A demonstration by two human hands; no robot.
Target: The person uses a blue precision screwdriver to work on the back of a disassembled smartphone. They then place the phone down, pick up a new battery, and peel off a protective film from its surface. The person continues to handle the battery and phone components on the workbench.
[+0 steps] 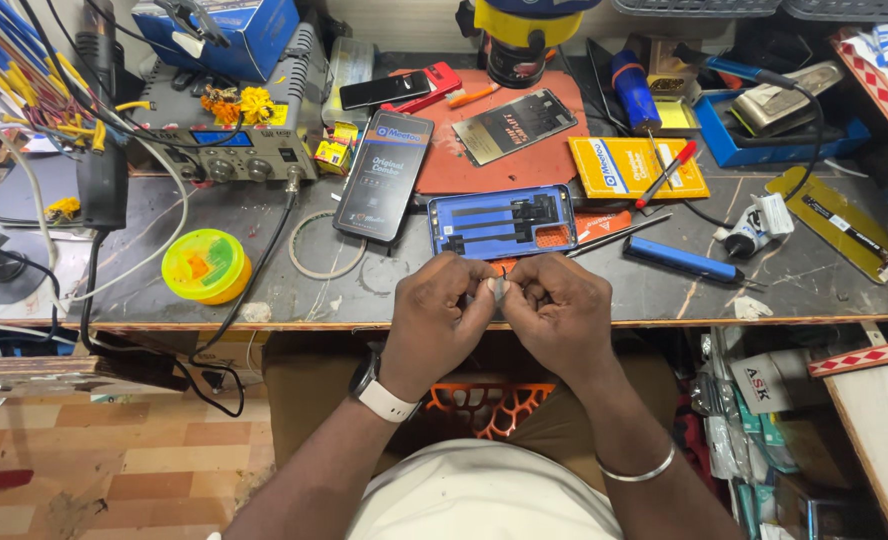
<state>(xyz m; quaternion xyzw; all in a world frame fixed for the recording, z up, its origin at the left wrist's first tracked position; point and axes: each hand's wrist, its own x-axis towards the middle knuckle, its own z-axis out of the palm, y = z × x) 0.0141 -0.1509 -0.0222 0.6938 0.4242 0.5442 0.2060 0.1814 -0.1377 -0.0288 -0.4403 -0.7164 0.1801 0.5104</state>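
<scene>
My left hand (pixel 440 312) and my right hand (pixel 556 308) meet at the near edge of the workbench (pixel 364 300), fingertips pinched together on a small grey part (pixel 499 290) held between them. The part is mostly hidden by my fingers. Just beyond my hands lies an opened blue phone body (pixel 502 222) with its black inner parts showing. A watch sits on my left wrist and a metal bangle on my right.
A dark flat box (pixel 384 175) lies left of the phone, a yellow round container (pixel 206 265) further left, a bench power unit (pixel 234 150) behind. A blue pen tool (pixel 682 260), yellow packets (pixel 636 166), a red mat (pixel 504 130) and cables crowd the bench.
</scene>
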